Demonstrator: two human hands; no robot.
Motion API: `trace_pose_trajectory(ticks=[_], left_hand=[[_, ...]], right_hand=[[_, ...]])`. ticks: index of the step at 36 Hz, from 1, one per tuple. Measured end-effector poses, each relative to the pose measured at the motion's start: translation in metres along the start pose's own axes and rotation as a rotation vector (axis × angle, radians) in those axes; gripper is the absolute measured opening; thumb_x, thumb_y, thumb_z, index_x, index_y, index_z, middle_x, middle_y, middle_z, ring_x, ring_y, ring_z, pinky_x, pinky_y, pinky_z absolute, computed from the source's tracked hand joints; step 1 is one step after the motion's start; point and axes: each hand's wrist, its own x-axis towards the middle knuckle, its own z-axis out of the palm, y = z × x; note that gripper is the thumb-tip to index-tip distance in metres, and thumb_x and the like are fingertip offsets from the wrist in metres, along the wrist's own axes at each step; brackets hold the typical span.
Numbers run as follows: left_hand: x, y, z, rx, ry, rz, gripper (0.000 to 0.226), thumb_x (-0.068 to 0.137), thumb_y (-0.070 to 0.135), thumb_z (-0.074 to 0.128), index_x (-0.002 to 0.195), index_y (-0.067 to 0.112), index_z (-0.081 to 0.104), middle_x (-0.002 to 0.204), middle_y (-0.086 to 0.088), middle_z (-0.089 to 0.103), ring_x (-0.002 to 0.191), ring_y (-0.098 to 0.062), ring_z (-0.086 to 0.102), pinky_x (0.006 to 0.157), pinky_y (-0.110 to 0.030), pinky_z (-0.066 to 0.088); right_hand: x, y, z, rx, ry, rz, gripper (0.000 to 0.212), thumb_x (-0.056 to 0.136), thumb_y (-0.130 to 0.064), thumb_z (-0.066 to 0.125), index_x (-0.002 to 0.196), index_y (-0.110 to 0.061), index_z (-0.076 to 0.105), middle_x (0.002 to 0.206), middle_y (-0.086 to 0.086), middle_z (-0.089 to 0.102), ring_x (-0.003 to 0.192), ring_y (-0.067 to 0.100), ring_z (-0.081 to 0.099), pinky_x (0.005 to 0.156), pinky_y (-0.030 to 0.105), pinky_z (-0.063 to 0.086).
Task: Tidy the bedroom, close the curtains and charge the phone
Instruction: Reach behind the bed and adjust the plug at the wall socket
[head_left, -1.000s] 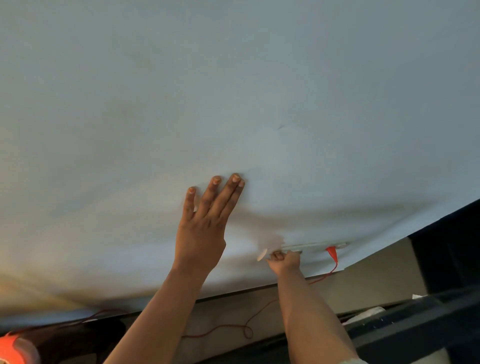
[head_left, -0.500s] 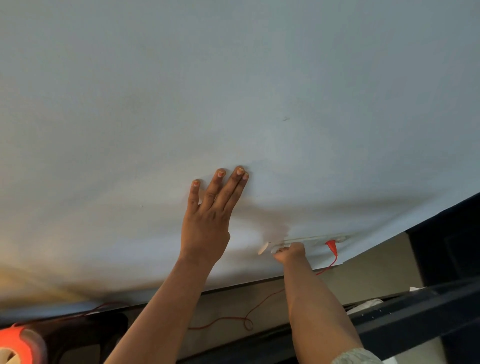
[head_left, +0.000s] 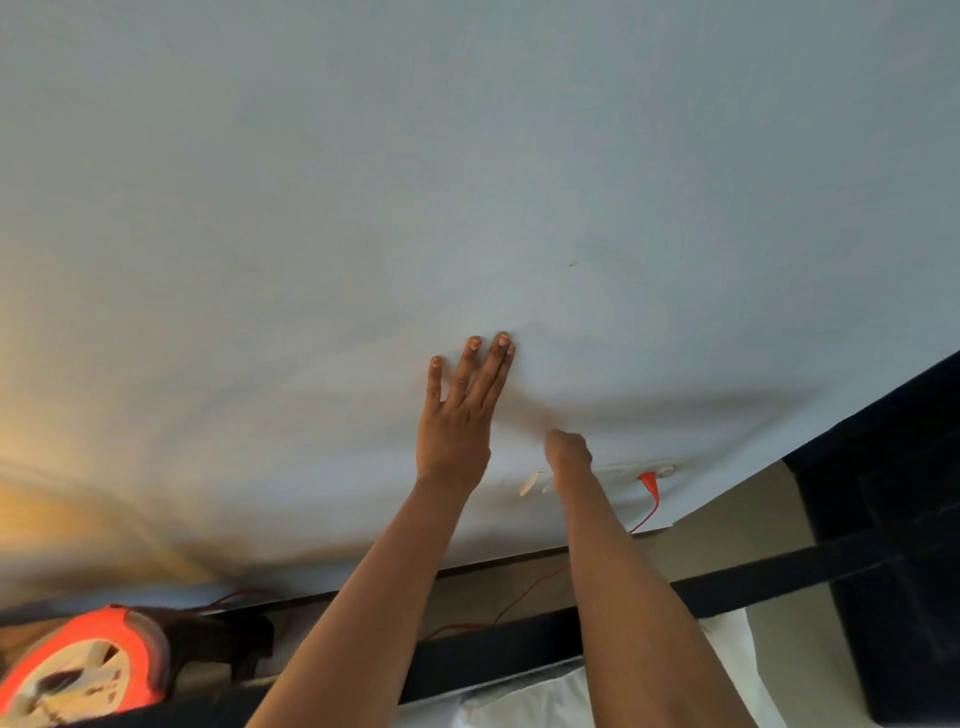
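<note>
The left hand (head_left: 457, 415) is laid flat on the wall (head_left: 467, 182), fingers (head_left: 470, 374) extended together. The right hand (head_left: 569, 452) is curled, grip undeterminable, beside the socket strip (head_left: 623, 470) at 5 o'clock; orange plug (head_left: 648, 478) inserted.

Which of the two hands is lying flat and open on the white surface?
The left hand: its palm is pressed flat on the white surface with fingers stretched out. The right hand is curled closed, just above the orange plug.
</note>
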Motion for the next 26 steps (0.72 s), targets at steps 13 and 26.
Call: trace_pose_trajectory(ticks=[13, 26], left_hand=[[-0.048, -0.055, -0.083, -0.024, -0.264, 0.053, 0.081, 0.087, 0.009, 0.037, 0.145, 0.010, -0.020, 0.155, -0.002, -0.023, 0.142, -0.020, -0.020, 0.108, -0.046, -0.019], [-0.177, -0.210, -0.191, 0.014, -0.068, -0.291, 0.078, 0.087, 0.021, 0.054, 0.150, 0.015, 0.007, 0.158, -0.001, 0.002, 0.145, -0.020, -0.001, 0.112, -0.046, -0.013]], right_hand=[[-0.138, -0.030, 0.033, -0.297, -0.030, -0.278, 0.070, 0.092, -0.005, 0.040, 0.150, -0.006, 0.001, 0.159, 0.008, -0.004, 0.147, 0.026, 0.006, 0.117, 0.051, 0.015], [-0.283, -0.068, 0.099, -0.177, 0.021, -0.632, 0.058, 0.098, -0.014, 0.033, 0.151, -0.012, 0.008, 0.160, 0.005, 0.001, 0.146, 0.023, 0.010, 0.115, 0.049, 0.013]])
